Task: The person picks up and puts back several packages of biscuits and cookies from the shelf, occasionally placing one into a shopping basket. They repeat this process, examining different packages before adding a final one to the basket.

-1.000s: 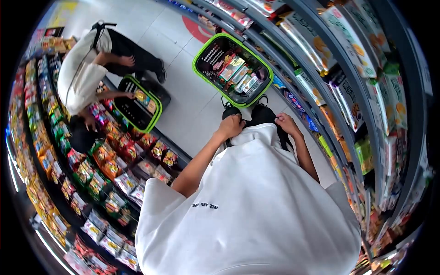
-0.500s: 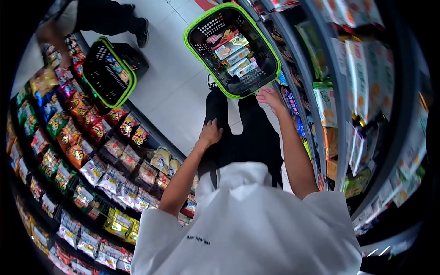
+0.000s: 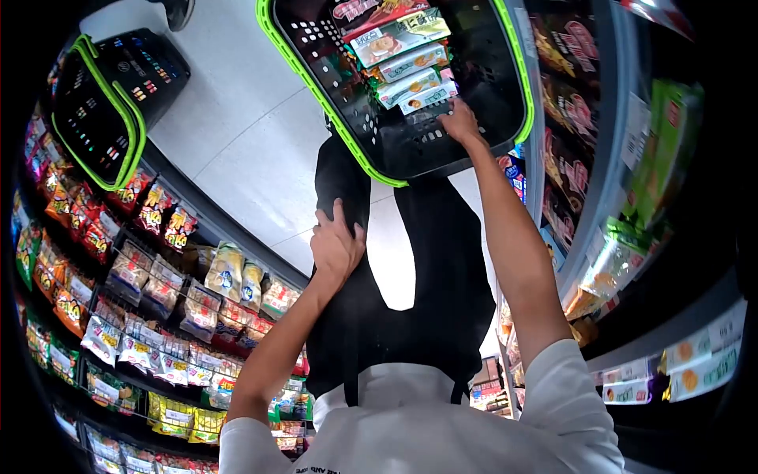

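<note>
A black shopping basket (image 3: 316, 79) with a bright green rim is in front of my legs. Inside it lie a red-and-white snack box (image 3: 399, 35) and several white snack packs (image 3: 416, 62), lined up in a row. My right hand (image 3: 461, 125) reaches over the near rim into the basket. Its fingers are apart, with the tips right at the end of the lowest white pack (image 3: 429, 96). My left hand (image 3: 338, 246) is over my left thigh, fingers spread and holding nothing.
Another black basket (image 3: 154, 67) with green handles stands on the floor at upper left. Shelves of bagged snacks (image 3: 162, 284) line the left side. On the right, shelves hold dark snack packs (image 3: 568, 110) and green bags (image 3: 659, 158). A person's shoe (image 3: 178, 12) shows at the top.
My right hand has moved from outside the basket's near rim into it, beside the packs. The basket appears larger and nearer. My left hand's fingers have spread. The other person has mostly left view.
</note>
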Motion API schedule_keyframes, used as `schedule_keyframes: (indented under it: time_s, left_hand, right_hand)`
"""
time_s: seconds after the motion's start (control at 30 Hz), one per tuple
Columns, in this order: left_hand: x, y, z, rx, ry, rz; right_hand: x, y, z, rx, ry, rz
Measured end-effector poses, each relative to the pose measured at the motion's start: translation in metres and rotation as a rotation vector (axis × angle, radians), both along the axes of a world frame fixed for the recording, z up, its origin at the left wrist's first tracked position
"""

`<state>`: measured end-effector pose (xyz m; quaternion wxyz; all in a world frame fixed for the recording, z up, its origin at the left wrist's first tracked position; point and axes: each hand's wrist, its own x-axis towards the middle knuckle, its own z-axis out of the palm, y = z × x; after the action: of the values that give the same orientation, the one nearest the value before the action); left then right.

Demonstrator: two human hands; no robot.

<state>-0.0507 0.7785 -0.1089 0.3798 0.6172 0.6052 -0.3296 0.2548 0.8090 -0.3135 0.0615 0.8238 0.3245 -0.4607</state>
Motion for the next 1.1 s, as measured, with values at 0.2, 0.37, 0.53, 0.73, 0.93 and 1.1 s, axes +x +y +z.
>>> schedule_keyframes:
  time_s: [0.2, 0.37, 0.53, 0.73, 0.93, 1.1]
  left_hand:
    - [0.006, 0.012, -0.009, 0.055, 0.0, 0.026]
    - [0.006, 0.021, -0.018, 0.056, -0.014, 0.047]
    - [0.007, 0.028, -0.023, 0.089, -0.024, 0.026]
    - [0.011, 0.038, -0.021, 0.072, -0.021, 0.03]
    - [0.011, 0.025, -0.018, 0.131, -0.036, -0.012]
    - [0.004, 0.006, 0.016, 0.089, -0.14, 0.01]
  right_hand:
    - [0.023, 0.019, -0.084, 0.023, -0.053, 0.151]
    - [0.027, 0.052, -0.126, -0.088, -0.043, 0.287]
    - [0.01, 0.059, -0.15, -0.211, 0.001, 0.202]
    - [0.01, 0.037, -0.145, 0.004, 0.092, 0.096]
    - [-0.011, 0.018, -0.074, 0.169, 0.117, 0.048]
    - [-0.038, 0.024, 0.121, 0.184, 0.02, -0.264]
